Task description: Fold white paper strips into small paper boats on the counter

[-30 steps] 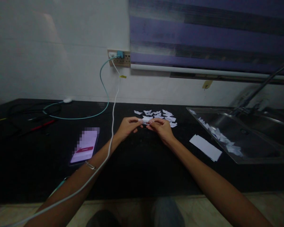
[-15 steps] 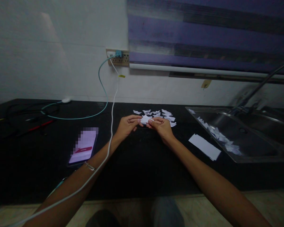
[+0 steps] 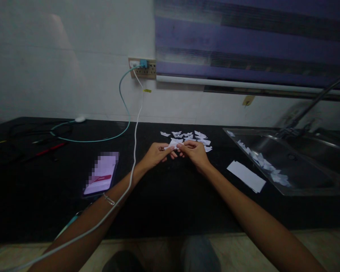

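A small folded piece of white paper (image 3: 174,144) is pinched between my two hands above the black counter. My left hand (image 3: 156,154) grips its left side, thumb on top. On its right side, the thumb and fingers of my right hand (image 3: 195,151) are closed. Just beyond my hands sit several white folded paper boats (image 3: 200,135), partly covered by my fingers. A stack of white paper slips (image 3: 246,176) lies to the right of my right forearm.
More folded papers (image 3: 263,163) line the left rim of the steel sink (image 3: 303,166). A phone (image 3: 102,173) lies left of my left forearm. A white cable (image 3: 135,147) runs from the wall socket (image 3: 150,70) across that forearm. Dark cables and a red pen-like item (image 3: 50,149) lie at far left.
My left hand has shifted slightly down and its fingers have changed their hold on the paper. The paper's visible shape has turned a little. My right hand stays nearly in place.
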`<state>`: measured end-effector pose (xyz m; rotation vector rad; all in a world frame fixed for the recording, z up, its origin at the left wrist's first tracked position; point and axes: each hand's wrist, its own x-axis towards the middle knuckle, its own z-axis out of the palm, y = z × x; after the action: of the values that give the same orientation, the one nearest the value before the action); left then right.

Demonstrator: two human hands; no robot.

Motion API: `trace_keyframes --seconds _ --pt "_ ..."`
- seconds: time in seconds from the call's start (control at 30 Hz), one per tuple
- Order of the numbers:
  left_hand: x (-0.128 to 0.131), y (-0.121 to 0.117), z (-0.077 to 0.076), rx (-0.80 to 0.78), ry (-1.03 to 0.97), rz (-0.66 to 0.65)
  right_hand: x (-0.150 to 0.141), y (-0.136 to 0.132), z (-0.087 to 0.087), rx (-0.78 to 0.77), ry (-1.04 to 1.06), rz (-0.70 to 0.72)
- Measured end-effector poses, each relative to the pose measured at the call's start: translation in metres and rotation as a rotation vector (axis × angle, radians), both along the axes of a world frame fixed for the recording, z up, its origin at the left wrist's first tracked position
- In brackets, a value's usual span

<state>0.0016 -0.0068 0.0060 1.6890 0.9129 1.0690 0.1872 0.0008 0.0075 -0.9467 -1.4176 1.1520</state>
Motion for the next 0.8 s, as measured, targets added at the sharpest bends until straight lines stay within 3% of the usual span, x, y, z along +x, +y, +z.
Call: trace_keyframes --seconds 0.17,0.37,0.63,0.8 --pt "-0.0020 -0.0030 0.0019 0.028 0.004 -0.067 -0.0001 -0.0003 0.0015 0.022 -0.010 -0.029" --pt "-0.0026 -0.0051 0.0032 0.032 0.009 -0.030 -0.0021 -0.0002 -0.0007 0.070 0.010 -0.044" --pt "-0.0003 0.0031 -0.0007 -0.142 -0.106 -0.073 -0.0015 -0.0007 -0.0016 0.192 -0.059 -0.074" --pt "-0.0021 0.0039 -0.0013 -0.141 -0.206 0.014 -0.0014 -0.0031 -0.0028 0.264 -0.130 -0.017"
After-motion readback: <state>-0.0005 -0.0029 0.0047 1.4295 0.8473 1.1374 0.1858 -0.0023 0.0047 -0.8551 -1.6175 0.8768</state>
